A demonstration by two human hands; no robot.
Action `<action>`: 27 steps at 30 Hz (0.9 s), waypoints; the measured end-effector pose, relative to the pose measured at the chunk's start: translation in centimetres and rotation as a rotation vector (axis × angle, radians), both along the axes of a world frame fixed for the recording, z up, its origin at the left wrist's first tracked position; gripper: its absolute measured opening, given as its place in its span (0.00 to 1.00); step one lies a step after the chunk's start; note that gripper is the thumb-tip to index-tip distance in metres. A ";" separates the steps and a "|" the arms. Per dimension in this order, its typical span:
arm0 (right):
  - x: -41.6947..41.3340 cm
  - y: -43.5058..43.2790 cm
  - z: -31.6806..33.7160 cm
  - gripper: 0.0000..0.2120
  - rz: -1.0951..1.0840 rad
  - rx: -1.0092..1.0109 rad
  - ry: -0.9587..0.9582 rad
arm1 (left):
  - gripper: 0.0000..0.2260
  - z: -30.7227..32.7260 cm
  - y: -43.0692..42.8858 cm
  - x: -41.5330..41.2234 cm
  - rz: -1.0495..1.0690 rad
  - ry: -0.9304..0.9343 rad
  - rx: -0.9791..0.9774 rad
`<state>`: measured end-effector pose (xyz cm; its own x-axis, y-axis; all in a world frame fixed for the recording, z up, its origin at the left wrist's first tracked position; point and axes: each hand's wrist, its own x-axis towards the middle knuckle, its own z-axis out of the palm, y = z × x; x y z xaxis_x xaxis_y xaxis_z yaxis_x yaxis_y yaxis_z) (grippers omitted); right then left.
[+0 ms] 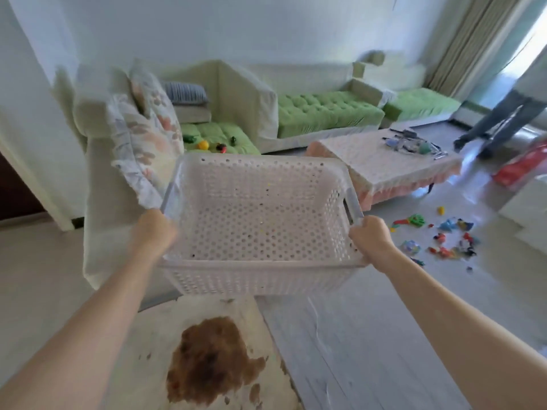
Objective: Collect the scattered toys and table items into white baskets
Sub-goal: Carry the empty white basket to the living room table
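I carry a white perforated basket in front of me, and nothing lies in it. My left hand grips its left handle and my right hand grips its right handle. Small colourful toys lie scattered on the floor to the right. A few toys sit on the green sofa seat beyond the basket. Several table items lie on the low table with the pale cloth.
An armchair with floral cushions stands close on the left. A long green sofa runs along the far wall. A person's legs are at the far right by the curtain, near a red bag. A stained rug lies underfoot.
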<state>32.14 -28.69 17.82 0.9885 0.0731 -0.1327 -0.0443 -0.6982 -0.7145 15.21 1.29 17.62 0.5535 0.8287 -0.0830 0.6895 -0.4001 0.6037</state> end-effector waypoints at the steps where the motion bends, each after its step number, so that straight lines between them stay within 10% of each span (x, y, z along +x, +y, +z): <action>1: 0.3 -1.4 1.1 0.05 -0.008 -0.007 -0.013 | 0.13 1.1 -1.1 1.0 -0.030 -0.013 0.004; 27: 21.7 -30.8 9.0 0.07 -0.278 0.060 -0.163 | 0.04 10.6 -26.2 31.0 -0.368 -0.097 0.149</action>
